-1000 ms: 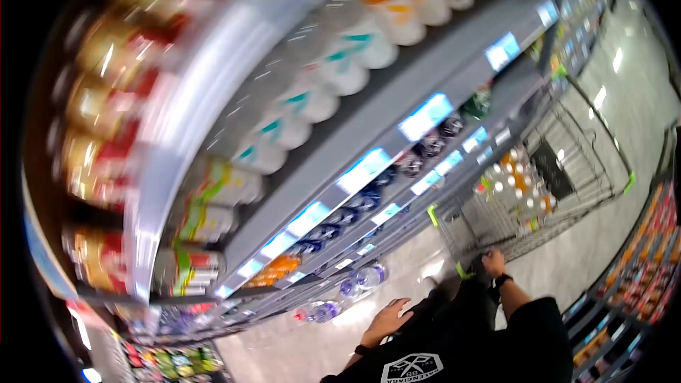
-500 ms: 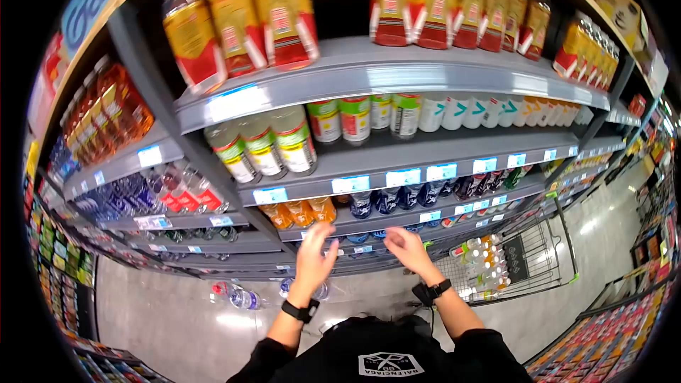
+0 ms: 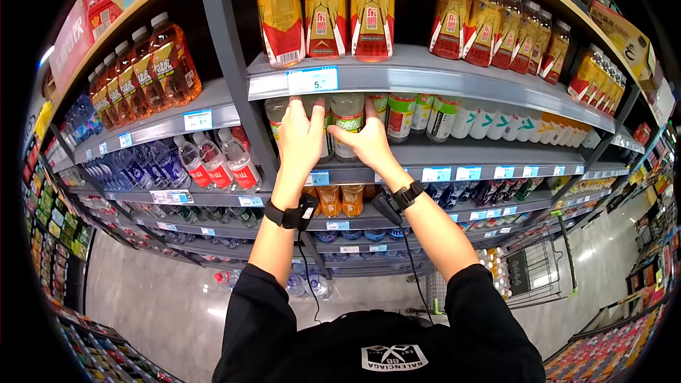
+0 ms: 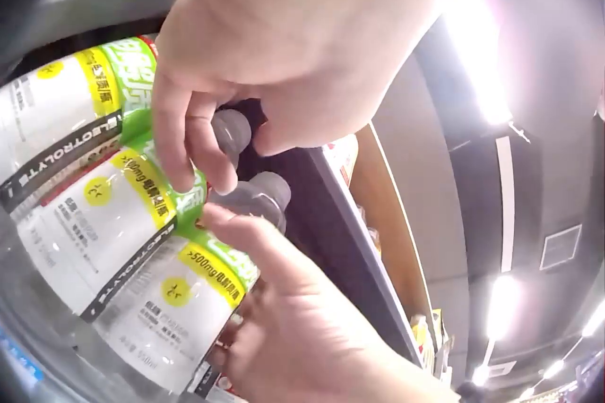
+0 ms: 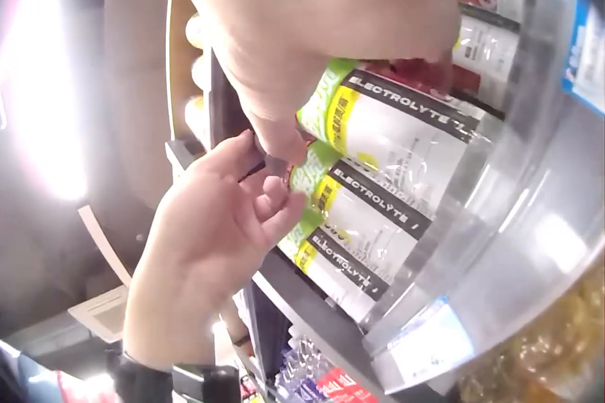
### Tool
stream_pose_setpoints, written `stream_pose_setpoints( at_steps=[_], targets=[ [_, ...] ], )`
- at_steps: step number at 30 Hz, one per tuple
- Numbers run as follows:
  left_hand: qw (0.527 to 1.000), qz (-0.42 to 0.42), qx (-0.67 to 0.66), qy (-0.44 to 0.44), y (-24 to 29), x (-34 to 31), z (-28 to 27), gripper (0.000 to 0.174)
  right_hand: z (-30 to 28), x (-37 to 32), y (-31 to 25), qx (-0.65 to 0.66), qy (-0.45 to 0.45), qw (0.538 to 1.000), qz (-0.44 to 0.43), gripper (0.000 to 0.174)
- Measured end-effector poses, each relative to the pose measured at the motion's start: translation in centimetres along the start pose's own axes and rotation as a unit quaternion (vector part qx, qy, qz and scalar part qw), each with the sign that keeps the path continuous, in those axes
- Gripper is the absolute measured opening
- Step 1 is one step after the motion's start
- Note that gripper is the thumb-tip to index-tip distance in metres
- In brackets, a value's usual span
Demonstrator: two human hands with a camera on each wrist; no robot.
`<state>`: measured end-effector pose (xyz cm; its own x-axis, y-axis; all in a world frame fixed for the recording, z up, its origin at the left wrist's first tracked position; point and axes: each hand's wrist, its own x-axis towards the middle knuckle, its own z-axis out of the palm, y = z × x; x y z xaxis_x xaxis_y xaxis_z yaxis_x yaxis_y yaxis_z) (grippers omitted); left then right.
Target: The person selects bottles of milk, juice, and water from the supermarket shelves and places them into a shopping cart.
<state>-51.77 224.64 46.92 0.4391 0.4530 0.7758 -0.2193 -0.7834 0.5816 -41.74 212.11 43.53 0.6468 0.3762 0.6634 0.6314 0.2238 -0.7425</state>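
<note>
Clear electrolyte drink bottles with white, yellow and green labels stand in a row on the shelf below the gold and red bottles. My left hand (image 3: 301,138) reaches in among them, its fingers and thumb curled about the neck of the middle bottle (image 4: 104,219). Beside it, my right hand (image 3: 365,143) grips the right bottle (image 3: 348,120) of the three in front, thumb on the label's front and fingers round the side. The left bottle (image 5: 331,266) stands close against the middle one. Shelf and hands hide part of the necks in the head view.
The upper shelf edge (image 3: 425,74) juts out just above my hands, with gold and red bottles (image 3: 325,10) on it. An upright post (image 3: 230,42) stands at the left. A wire shopping cart (image 3: 543,266) with bottles inside is at the lower right. Large bottles (image 3: 308,286) stand on the floor.
My view has swung from the cart to the shelf. Both hands have risen to the electrolyte drink bottles and taken hold there; the right hand was by the cart a second ago.
</note>
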Motion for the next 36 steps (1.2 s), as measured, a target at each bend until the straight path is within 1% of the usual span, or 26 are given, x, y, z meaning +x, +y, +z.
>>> stream_pose_setpoints(
  at_steps=[2,3,4,6,7,8,10,11,12,14,15,16,18,20,21,23,24,26,28,29,30,32,33,34,35,36],
  targets=[
    [0.993,-0.044,0.096,-0.049,0.9,0.5,-0.4,0.05,-0.2,0.2,1.5,0.015,-0.013,0.999,0.032,0.086],
    [0.997,-0.038,0.059,-0.031,1.2,0.5,-0.3,0.052,-0.7,-0.1,0.6,-0.001,-0.009,0.999,0.052,0.08],
    [0.997,-0.035,0.057,-0.035,1.6,0.4,-0.2,0.052,-1.3,-0.6,0.1,-0.002,-0.004,0.999,0.053,0.08],
    [0.998,-0.013,0.05,-0.018,3.0,-0.1,-0.3,0.053,-2.3,-1.8,-0.6,-0.062,0.043,0.997,0.005,0.073],
    [0.998,-0.01,0.069,-0.008,4.0,-0.4,-0.4,0.052,-2.9,-2.8,-0.8,-0.053,0.06,0.997,-0.003,0.067],
    [0.998,-0.006,0.068,-0.015,4.9,-0.6,-0.7,0.052,-3.5,-3.9,-0.1,-0.003,0.066,0.998,-0.003,0.064],
    [0.998,0.027,0.044,-0.025,6.3,-1.4,-0.7,0.05,-5.1,-6.9,-1.5,0.06,0.091,0.994,0.016,0.06],
    [0.997,0.035,0.047,-0.045,6.4,-1.9,-0.4,0.048,-6.0,-8.1,-0.9,-0.012,0.133,0.988,-0.079,0.062],
    [0.993,0.098,0.062,-0.03,6.7,-2.7,0.0,0.046,-7.0,-9.5,-0.1,0.026,0.162,0.979,-0.124,0.065],
    [0.984,0.171,0.042,-0.014,6.0,-4.6,0.9,0.048,-9.4,-13.1,-1.1,0.087,0.205,0.97,-0.094,0.065],
    [0.977,0.198,0.068,-0.028,7.1,-5.8,0.5,0.048,-10.5,-14.8,-1.9,0.203,0.229,0.949,-0.075,0.064],
    [0.969,0.227,0.091,-0.042,8.1,-7.0,-0.2,0.048,-12.7,-16.7,-2.3,0.193,0.225,0.954,-0.046,0.061],
    [0.978,0.186,-0.05,-0.076,8.6,-9.8,0.2,0.054,-16.3,-21.1,-4.0,0.192,0.243,0.945,0.103,0.059],
    [0.97,0.094,-0.2,-0.1,10.1,-12.8,1.4,0.059,-20.1,-26.2,-2.1,0.062,0.224,0.953,0.193,0.057],
    [0.951,0.017,-0.266,-0.155,9.9,-14.6,2.0,0.06,-21.8,-29.0,-0.6,0.013,0.236,0.944,0.232,0.059],
    [0.885,-0.158,-0.352,-0.261,11.0,-17.6,3.4,0.057,-25.0,-34.5,1.7,-0.051,0.254,0.91,0.325,0.06],
    [0.871,-0.181,-0.322,-0.324,11.3,-19.1,4.4,0.053,-26.7,-37.3,3.3,-0.081,0.259,0.898,0.346,0.063],
    [0.824,-0.207,-0.277,-0.448,11.2,-22.4,7.1,0.049,-29.8,-43.3,7.4,-0.296,0.268,0.849,0.345,0.071],
    [0.775,-0.242,-0.247,-0.53,12.8,-25.3,9.7,0.048,-32.9,-48.1,11.2,-0.333,0.283,0.794,0.422,0.076],
    [0.76,-0.235,-0.23,-0.56,13.6,-26.7,11.1,0.049,-34.2,-49.9,12.4,-0.395,0.304,0.761,0.415,0.068],
    [0.75,-0.222,-0.202,-0.589,13.8,-28.2,12.5,0.05,-35.8,-51.3,13.8,-0.409,0.308,0.726,0.459,0.066],
    [0.736,-0.173,-0.174,-0.631,14.4,-30.9,15.6,0.052,-39.3,-56.4,18.2,-0.323,0.36,0.703,0.522,0.069],
    [0.719,-0.151,-0.147,-0.662,15.3,-31.6,17.3,0.052,-40.7,-57.8,19.3,-0.311,0.371,0.696,0.531,0.069],
    [0.701,-0.129,-0.12,-0.691,16.1,-32.2,19.1,0.052,-42.0,-58.9,20.4,-0.293,0.396,0.652,0.577,0.067],
    [0.671,-0.174,-0.114,-0.712,16.7,-33.0,20.7,0.051,-43.3,-59.8,21.7,-0.274,0.418,0.605,0.62,0.064],
    [0.657,-0.149,-0.128,-0.728,17.2,-33.8,22.6,0.053,-44.8,-60.3,23.0,-0.263,0.425,0.598,0.627,0.064]
  ],
)
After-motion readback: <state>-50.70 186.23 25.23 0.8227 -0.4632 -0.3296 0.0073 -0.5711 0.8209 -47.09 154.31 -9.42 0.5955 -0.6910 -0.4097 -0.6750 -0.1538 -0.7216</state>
